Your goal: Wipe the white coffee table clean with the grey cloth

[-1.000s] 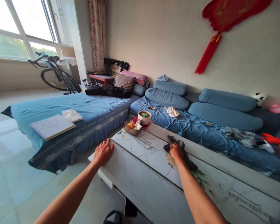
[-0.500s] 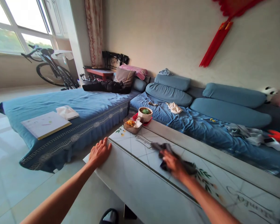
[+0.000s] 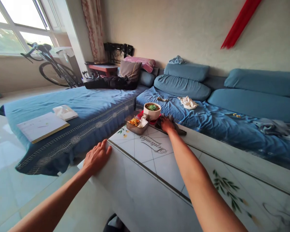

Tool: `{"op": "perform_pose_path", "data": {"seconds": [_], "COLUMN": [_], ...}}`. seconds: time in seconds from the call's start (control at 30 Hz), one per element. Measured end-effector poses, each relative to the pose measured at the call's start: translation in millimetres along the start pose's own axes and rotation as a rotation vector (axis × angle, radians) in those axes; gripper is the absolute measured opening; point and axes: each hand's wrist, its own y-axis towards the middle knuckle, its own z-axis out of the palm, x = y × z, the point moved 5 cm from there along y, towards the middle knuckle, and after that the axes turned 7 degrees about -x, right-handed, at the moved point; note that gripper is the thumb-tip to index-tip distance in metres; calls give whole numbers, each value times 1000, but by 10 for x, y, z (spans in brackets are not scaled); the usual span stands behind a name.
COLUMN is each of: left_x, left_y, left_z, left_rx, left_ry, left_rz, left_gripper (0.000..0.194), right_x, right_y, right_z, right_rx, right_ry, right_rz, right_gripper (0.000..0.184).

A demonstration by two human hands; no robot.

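My right hand (image 3: pixel 167 124) presses a dark grey cloth (image 3: pixel 180 129) onto the far side of the white marble-look table (image 3: pixel 145 180), close to the potted succulent. The fingers lie over the cloth, which bunches out on both sides. My left hand (image 3: pixel 98 157) rests on the table's near left corner, fingers stretched out and holding nothing. A succulent in a white pot (image 3: pixel 152 112) stands on a red tray (image 3: pixel 155 122) at the table's far end. Before it sits a clear brown plastic box (image 3: pixel 137 129) with orange scraps and white tissue inside.
Behind the table runs a blue-covered sofa (image 3: pixel 174 96) with long cushions and a crumpled white cloth (image 3: pixel 188 102). To the left, a blue daybed (image 3: pixel 91 103) carries a flat white board (image 3: pixel 42 127) and a tissue pack (image 3: pixel 65 112). A bicycle (image 3: pixel 55 67) leans near the window.
My right hand has moved the cloth from the table's middle to its far edge beside the potted succulent. My left hand stays at the corner. The view has shifted slightly.
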Motion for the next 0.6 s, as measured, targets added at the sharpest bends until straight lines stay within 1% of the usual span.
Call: {"op": "perform_pose_path", "data": {"seconds": [0.07,0.1,0.13,0.2,0.27,0.33,0.37,0.4,0.43,0.47,0.5,0.53,0.57,0.6], "left_x": [-3,-7,-11,-19,-22,-19,-13,-4,8,20,31,39,44,47], "left_y": [5,6,5,-5,-19,-25,-22,-13,-1,12,25,36,44,50], "left_z": [-8,-16,-25,-50,-76,-91,-92,-89,-81,-71,-59,-49,-40,-34], "left_rx": [-7,-8,-6,5,25,45,53,58,64,70,75,77,80,81], "left_ry": [-2,-5,-8,-12,-12,-16,-19,-23,-26,-28,-30,-32,-36,-41], "left_rz": [2,1,-2,-13,-20,-12,-3,5,10,13,16,18,22,25], "left_gripper": [80,79,79,78,78,78,78,79,79,80,80,81,82,82], "right_x": [41,81,137,302,503,658,685,657,557,371,93,-276,-721,-1221], "right_y": [-12,-65,-151,-419,-810,-1305,-1588,-1892,-2218,-2562,-2923,-3293,-3669,-4044], "right_z": [-1,-16,-39,-100,-169,-237,-273,-313,-362,-423,-502,-601,-727,-888], "right_rx": [5,9,15,39,65,77,74,66,56,45,34,23,14,1], "right_ry": [16,26,35,52,65,72,92,128,173,219,253,262,239,189], "right_rz": [-53,-86,-123,-205,-285,-346,-370,-390,-402,-399,-375,-324,-246,-146], "right_gripper": [64,64,63,57,51,51,53,55,58,60,61,62,63,63]}}
